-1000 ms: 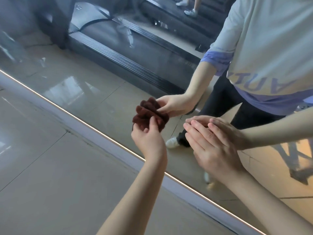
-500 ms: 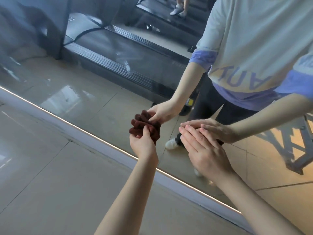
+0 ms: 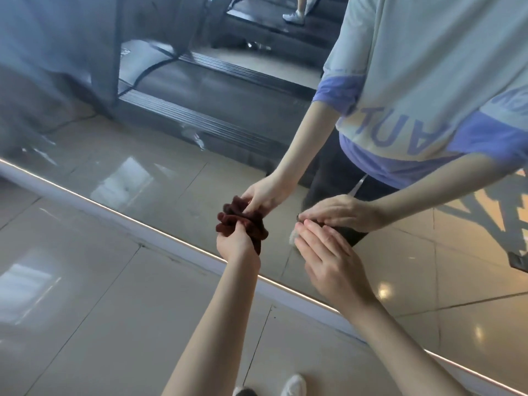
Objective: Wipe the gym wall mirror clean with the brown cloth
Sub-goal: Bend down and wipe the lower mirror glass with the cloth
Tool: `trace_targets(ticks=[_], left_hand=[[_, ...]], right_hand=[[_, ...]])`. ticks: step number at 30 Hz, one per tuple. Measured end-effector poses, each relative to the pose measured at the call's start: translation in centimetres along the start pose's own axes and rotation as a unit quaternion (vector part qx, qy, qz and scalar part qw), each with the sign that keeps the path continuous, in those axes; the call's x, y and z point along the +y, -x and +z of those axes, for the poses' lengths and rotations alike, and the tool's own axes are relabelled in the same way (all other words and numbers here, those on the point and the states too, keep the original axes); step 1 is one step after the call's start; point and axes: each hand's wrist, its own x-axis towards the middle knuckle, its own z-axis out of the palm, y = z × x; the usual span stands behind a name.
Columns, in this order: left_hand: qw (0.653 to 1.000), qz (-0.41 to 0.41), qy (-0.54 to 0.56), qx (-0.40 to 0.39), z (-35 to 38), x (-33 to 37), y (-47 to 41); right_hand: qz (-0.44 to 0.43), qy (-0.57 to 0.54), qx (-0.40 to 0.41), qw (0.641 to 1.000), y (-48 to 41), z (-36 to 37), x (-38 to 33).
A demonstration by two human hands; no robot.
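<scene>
The wall mirror (image 3: pixel 160 178) fills the upper part of the head view, down to a lit strip along its lower edge. My left hand (image 3: pixel 235 242) grips a bunched brown cloth (image 3: pixel 251 228) and holds it against the glass low down, near that edge. My right hand (image 3: pixel 328 252) lies flat on the mirror just to the right of the cloth, fingers straight and together. Both hands and the cloth are doubled in the reflection.
Glossy beige floor tiles (image 3: pixel 85 295) run up to the mirror's base strip (image 3: pixel 177 247). My white shoes (image 3: pixel 291 387) show at the bottom edge. The mirror reflects a treadmill (image 3: pixel 205 110), a person walking on another one at the top, and my own torso.
The cloth and my left hand have slid a little left and down along the glass. My right hand stays flat beside it, and the view has tilted.
</scene>
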Motion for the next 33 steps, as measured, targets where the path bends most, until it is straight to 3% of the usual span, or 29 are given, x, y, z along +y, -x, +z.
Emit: trace_targets(ticks=[4,6,8,11,14,16,20,24,25,27,30,33], left_hand=[[0.999,-0.013,0.01,-0.049,-1.0,1.2,0.5],[0.997,-0.019,-0.005,-0.068,-1.7,2.0,0.4],[0.994,-0.038,-0.015,-0.098,-2.2,2.8,0.0],[0.99,-0.055,-0.044,-0.123,-2.9,4.1,-0.8],[0.984,-0.074,-0.068,-0.145,-3.5,5.4,-1.5],[0.98,-0.074,-0.085,-0.165,-3.8,5.8,-2.1],[0.972,-0.092,-0.104,-0.192,-4.1,6.5,-2.2],[0.956,-0.068,-0.171,-0.23,-4.7,7.1,-2.0],[0.947,-0.048,-0.207,-0.24,-5.0,7.3,-2.0],[0.919,0.014,-0.3,-0.254,-5.6,7.9,-2.3],[0.883,0.178,-0.392,-0.187,-7.6,9.1,-3.0],[0.891,0.218,-0.375,-0.133,-8.7,11.1,-3.3]], right_hand=[[0.168,-0.131,-0.01,0.977,1.1,0.9,-2.7],[0.305,-0.244,-0.047,0.919,0.6,1.7,-4.3],[0.447,-0.353,-0.094,0.816,-0.9,2.6,-5.9],[0.613,-0.496,-0.149,0.597,-3.6,4.7,-7.7],[0.676,-0.617,-0.079,0.394,-5.9,6.6,-9.4],[0.703,-0.646,0.009,0.296,-6.9,7.4,-10.8],[0.761,-0.591,0.082,0.255,-8.1,8.2,-13.4],[0.692,-0.693,0.178,0.096,-10.1,7.7,-13.1],[0.677,-0.703,0.201,0.085,-10.7,7.8,-12.7],[0.692,-0.684,0.208,0.101,-11.4,7.9,-12.7],[0.686,-0.687,0.222,0.09,-11.1,7.4,-14.0],[0.649,-0.71,0.265,0.07,-10.1,7.0,-14.4]])
